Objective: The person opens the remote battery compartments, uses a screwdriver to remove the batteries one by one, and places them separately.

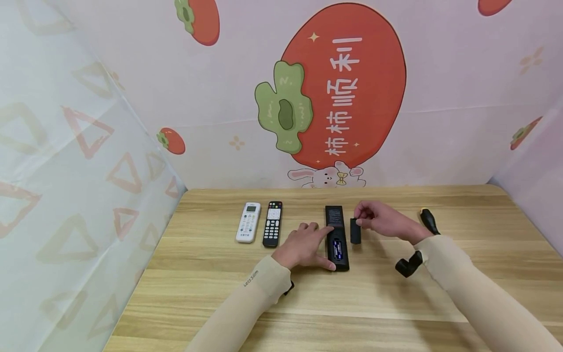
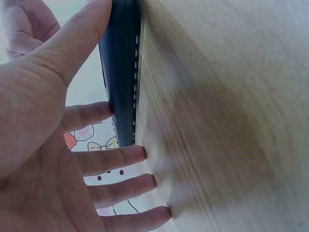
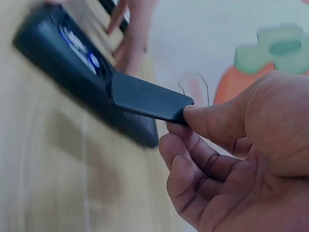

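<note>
While the flat left hand (image 1: 303,247) steadies the remote (image 1: 336,239), the right hand (image 1: 382,220) pinches the battery cover (image 1: 355,231); keep it level, just right of the compartment.

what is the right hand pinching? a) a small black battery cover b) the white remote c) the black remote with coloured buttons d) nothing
a: the right hand pinches a small black battery cover by its end, beside the black remote lying with its back up, which the left hand steadies.
</note>
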Demonstrator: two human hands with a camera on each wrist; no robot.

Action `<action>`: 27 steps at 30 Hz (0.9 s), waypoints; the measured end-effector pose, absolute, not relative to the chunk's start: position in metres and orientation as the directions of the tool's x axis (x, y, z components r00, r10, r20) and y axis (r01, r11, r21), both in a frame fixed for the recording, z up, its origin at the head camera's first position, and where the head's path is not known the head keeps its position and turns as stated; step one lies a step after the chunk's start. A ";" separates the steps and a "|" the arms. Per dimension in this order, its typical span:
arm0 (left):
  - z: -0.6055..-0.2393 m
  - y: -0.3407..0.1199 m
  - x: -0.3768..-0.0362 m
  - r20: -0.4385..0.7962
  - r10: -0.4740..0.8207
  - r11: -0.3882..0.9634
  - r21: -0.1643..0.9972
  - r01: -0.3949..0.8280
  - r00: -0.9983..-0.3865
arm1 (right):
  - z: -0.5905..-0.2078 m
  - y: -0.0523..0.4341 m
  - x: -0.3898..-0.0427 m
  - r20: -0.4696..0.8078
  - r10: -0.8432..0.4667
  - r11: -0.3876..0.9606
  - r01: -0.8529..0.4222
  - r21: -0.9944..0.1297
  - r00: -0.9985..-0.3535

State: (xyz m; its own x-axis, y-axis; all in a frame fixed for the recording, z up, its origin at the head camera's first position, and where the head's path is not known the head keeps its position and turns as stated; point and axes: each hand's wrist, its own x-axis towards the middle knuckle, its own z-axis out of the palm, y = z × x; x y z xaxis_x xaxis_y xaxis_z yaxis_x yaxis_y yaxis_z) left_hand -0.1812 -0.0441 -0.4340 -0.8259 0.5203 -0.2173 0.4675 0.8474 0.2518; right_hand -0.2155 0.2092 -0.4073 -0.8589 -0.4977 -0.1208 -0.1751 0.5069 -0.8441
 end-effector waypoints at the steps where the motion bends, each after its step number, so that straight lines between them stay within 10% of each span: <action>1: -0.434 -0.044 -0.181 -0.216 0.521 0.847 0.253 0.468 -0.826 | -0.407 0.214 -0.218 -0.134 -0.488 0.516 -0.161 -0.841 -0.863; 27: -0.433 -0.045 -0.180 -0.235 0.520 0.849 0.251 0.465 -0.821 | -0.404 0.295 -0.251 -0.260 -0.373 0.678 -0.070 -0.732 -0.891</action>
